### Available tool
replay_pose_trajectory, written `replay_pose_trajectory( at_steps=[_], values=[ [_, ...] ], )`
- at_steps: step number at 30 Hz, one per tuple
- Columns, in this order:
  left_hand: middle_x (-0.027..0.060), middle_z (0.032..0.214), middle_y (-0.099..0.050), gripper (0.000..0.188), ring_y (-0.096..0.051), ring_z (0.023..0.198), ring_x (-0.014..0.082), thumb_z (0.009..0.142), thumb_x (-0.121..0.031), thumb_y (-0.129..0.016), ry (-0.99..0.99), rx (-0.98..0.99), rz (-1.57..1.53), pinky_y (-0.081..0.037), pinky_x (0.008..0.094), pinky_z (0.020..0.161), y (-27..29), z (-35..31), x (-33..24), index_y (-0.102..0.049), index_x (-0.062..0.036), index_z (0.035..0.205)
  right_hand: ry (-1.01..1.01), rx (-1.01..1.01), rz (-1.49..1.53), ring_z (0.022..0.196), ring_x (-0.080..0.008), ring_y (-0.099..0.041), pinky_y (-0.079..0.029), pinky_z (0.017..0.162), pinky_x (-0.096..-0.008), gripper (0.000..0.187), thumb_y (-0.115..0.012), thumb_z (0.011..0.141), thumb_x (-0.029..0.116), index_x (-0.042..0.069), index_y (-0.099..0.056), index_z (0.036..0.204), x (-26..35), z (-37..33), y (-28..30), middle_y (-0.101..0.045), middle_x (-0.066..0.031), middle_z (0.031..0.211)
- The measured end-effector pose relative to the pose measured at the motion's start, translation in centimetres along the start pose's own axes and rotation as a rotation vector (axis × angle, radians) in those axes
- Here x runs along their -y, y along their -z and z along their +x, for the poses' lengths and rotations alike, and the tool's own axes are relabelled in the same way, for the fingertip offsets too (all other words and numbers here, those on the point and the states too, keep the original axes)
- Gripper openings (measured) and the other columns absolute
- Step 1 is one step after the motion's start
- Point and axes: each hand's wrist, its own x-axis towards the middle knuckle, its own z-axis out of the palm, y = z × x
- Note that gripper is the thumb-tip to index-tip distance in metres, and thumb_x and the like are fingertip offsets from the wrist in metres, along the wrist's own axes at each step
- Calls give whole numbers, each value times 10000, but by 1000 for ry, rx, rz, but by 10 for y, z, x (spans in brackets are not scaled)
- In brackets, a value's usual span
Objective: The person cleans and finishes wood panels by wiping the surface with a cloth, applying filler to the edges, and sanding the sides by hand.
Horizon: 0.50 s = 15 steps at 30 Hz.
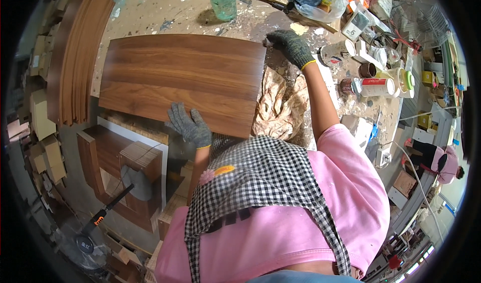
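Just in front of the checked apron [250,172], the gloved left hand [189,127] lies on the near edge of a dark wood-grain panel [183,77], fingers spread and gripping nothing. The panel lies flat on the paint-spotted tabletop [168,12], its near edge reaching out past the side of it. Beside the panel's right edge a crumpled tan sheet [283,105] is heaped, filling the space below the right forearm; whether it is paper or cloth I cannot tell. Farther out, the gloved right hand [291,47] is at the panel's far right corner with its fingers curled; I cannot tell whether it pinches something small there. To its right crowd a tipped white tub [338,52], a small brown cup [368,70], a red-and-white can [378,87] and a jar with a green lid [409,80], hemming in that side. Left of the panel, close by, stands a stack of brown boards [82,57]. Beyond the far edge are a green translucent bottle [223,3] and a stuffed plastic bag [323,11], then a wire-caged fan [420,18]; well apart at the right, another person [443,162] bends over
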Motion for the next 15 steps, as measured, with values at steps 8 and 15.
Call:
replay_pose_trajectory(
  at_steps=[8,15],
  values=[
    [182,1504,-490,496,-341,1474,380,995,-348,-581,-33,-30,-27,-82,648,1219,-8,2,18,-559,-63,1401,-385,-577,-696,1004,-388,-637,-503,877,-476,328,-704,868,172,58,-667,1173,13,-162,34,-699,-179,1083],
    [171,1517,-481,527,-369,1452,393,968,-341,-608,-9,-4,-32,-160,610,1208,11,4,28,-540,-81,1420,-627,-415,-580,917,-457,-613,-472,811,-555,234,-673,869,238,37,-664,988,19,-224,4,-655,-267,949]
  ],
)
